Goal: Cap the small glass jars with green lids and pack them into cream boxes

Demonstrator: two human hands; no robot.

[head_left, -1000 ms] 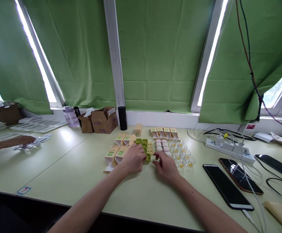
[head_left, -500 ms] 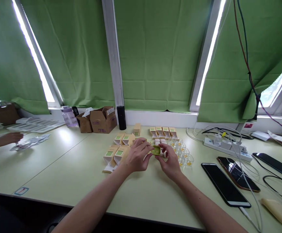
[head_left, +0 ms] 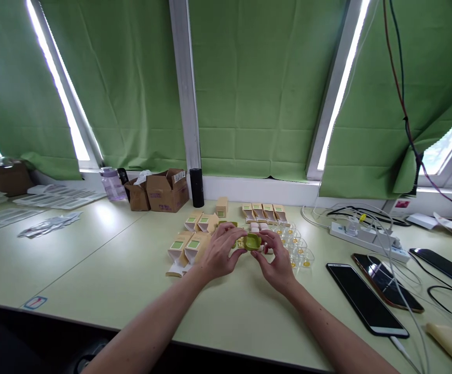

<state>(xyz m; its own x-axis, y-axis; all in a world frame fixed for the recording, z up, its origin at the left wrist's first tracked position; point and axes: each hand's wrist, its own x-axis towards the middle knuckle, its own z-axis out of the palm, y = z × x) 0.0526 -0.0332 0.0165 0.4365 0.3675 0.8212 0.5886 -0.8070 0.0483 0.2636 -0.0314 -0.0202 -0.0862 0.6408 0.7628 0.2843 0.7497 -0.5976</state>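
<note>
Broadly, in the head view, the table [head_left: 93,270] stretches leftward from the boxes [head_left: 178,249] and down to its near edge; cups [head_left: 306,263] and a phone [head_left: 366,298] bound the right. Left hand [head_left: 220,254] and right hand [head_left: 278,264], thumbs on the near side, pinch a green tray [head_left: 252,242] between boxes and cups.

a small green tray [head_left: 252,241], squarish with rounded corners, is held up between the left hand [head_left: 221,253] and the right hand [head_left: 278,262]. from here it looks glossy and shallow, its open hollow tipped toward the holder, fingers at either side edge, the right thumb low against it.
</note>
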